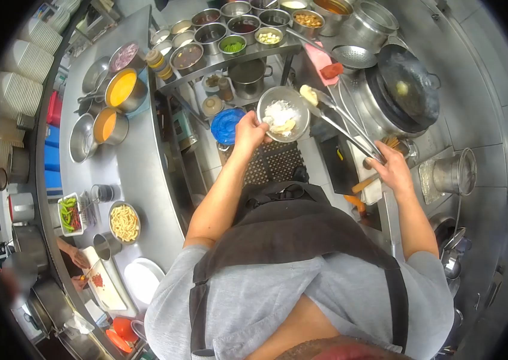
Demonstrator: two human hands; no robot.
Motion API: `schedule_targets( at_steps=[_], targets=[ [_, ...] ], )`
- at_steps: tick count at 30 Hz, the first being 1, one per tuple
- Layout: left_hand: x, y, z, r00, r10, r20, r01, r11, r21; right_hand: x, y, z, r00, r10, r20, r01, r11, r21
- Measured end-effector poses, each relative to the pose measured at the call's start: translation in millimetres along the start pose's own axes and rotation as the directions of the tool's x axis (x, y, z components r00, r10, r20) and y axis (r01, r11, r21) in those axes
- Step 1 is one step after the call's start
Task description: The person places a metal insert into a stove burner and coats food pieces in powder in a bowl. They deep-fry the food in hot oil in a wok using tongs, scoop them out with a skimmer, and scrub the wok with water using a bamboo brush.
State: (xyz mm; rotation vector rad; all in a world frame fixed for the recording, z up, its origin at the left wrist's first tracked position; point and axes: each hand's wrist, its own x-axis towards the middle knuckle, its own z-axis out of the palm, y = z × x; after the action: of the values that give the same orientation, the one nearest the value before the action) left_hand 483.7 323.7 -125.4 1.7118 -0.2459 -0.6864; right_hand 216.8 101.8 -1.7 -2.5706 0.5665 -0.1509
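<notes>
My left hand (249, 129) grips the rim of a metal bowl (304, 117), fingers closed on its near left side. Inside the bowl are white powder (279, 110) and a pale yellow piece (284, 127). Metal tongs (350, 129) are held in my right hand (395, 166). At their tips is a pale yellow coated piece (309, 95), just over the bowl's right rim. To the right, a dark wok (419, 99) sits on a round stove ring, with a small yellow piece (402, 89) in it.
A skimmer (355, 56) lies left of the wok. Metal pots with ingredients, including a green-filled one (232, 44), line the rear shelf. On the left counter stand orange-filled pots (125, 87) and a bowl of pale strips (125, 222). Another person's hands (78, 259) work at a cutting board (109, 293).
</notes>
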Motion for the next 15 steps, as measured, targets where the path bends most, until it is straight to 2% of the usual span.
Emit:
schedule_targets(
  at_steps=[3,4,5,7,8,10,11,13,15],
  targets=[
    [-0.7,-5.6,2.6,1.000,0.022,-0.011,-0.023,0.996,-0.084,-3.6,30.5,-22.8,0.986,0.114,-0.118,-0.121,0.991,-0.052],
    [9.6,-11.1,15.6,0.999,0.032,0.008,-0.031,0.992,-0.121,6.3,63.4,-49.3,0.959,0.182,-0.217,-0.222,0.960,-0.173],
    [10.0,-29.9,11.4,1.000,0.013,-0.005,-0.013,0.988,-0.154,13.0,95.1,-57.6,0.935,0.162,-0.315,-0.227,0.957,-0.181],
    [11.2,-38.9,11.6,1.000,0.014,0.006,-0.013,0.991,-0.134,33.0,127.0,-81.9,0.863,0.411,-0.294,-0.470,0.867,-0.167],
    [11.9,-41.6,12.9,0.999,0.026,0.018,-0.023,0.991,-0.133,43.1,143.9,-88.6,0.855,0.416,-0.309,-0.478,0.863,-0.164],
    [11.0,-44.5,16.0,0.999,-0.053,0.004,0.053,0.995,-0.090,64.3,177.8,-91.8,0.778,0.565,-0.275,-0.628,0.691,-0.357],
    [9.9,-45.3,17.6,0.999,-0.052,0.002,0.052,0.995,-0.090,73.2,193.3,-89.3,0.780,0.563,-0.274,-0.626,0.693,-0.357],
    [7.0,-44.0,19.8,0.999,-0.039,-0.027,0.034,0.985,-0.168,87.9,215.9,-82.4,0.671,0.674,-0.310,-0.741,0.627,-0.240],
    [5.8,-39.6,22.0,0.996,-0.046,-0.077,0.027,0.975,-0.221,97.2,229.9,-84.4,0.651,0.681,-0.335,-0.756,0.621,-0.207]
  ],
)
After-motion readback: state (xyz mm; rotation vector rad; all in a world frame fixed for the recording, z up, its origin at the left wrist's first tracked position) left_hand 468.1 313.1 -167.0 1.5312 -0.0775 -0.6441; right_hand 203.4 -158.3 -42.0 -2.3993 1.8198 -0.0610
